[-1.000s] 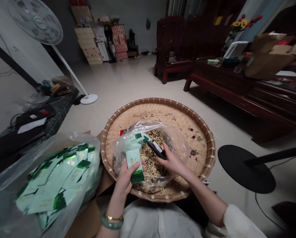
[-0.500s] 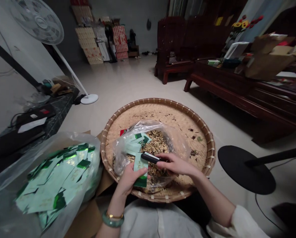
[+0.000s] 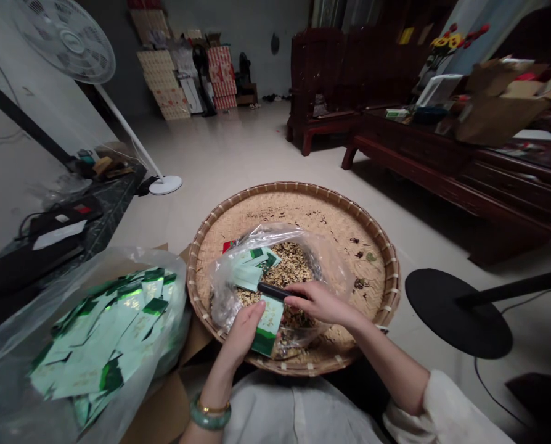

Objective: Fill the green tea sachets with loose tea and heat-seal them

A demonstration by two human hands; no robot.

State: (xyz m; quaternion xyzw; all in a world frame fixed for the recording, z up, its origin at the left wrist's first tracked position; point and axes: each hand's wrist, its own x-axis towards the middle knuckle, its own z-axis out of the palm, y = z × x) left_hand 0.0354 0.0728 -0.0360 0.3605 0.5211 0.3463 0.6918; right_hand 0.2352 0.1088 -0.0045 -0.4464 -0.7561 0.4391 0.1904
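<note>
Handling: the left hand (image 3: pixel 243 333) closes in a narrow pinch on a pale green foil sachet (image 3: pixel 270 324) with a dark green lower end. Keeping that pinch flat and firm holds the sachet steady for close work at its upper edge.

Things: the right hand (image 3: pixel 315 303) curls narrowly around a slim black rod (image 3: pixel 275 291), whose tip reaches just over the top of the sachet. Below both hands lies a clear plastic bag (image 3: pixel 331 271) of loose tan dried flakes (image 3: pixel 294 265), with a few pale green sachets (image 3: pixel 248 276) near its mouth. The bag rests in a round woven bamboo tray (image 3: pixel 294 187).

Rest: left of the left hand, a large clear plastic sack (image 3: pixel 164 290) holds a heap of green-and-white sachets (image 3: pixel 95 351), above a brown cardboard flap (image 3: pixel 195 339). A jade bangle (image 3: pixel 209 414) circles the left wrist. Well ahead of the hands stand a white pedestal fan (image 3: pixel 65 40), stacked patterned cartons (image 3: pixel 183 68) and a dark carved wooden bench (image 3: pixel 317 80). Right of the right hand sits a round black stand base (image 3: pixel 455 314).
</note>
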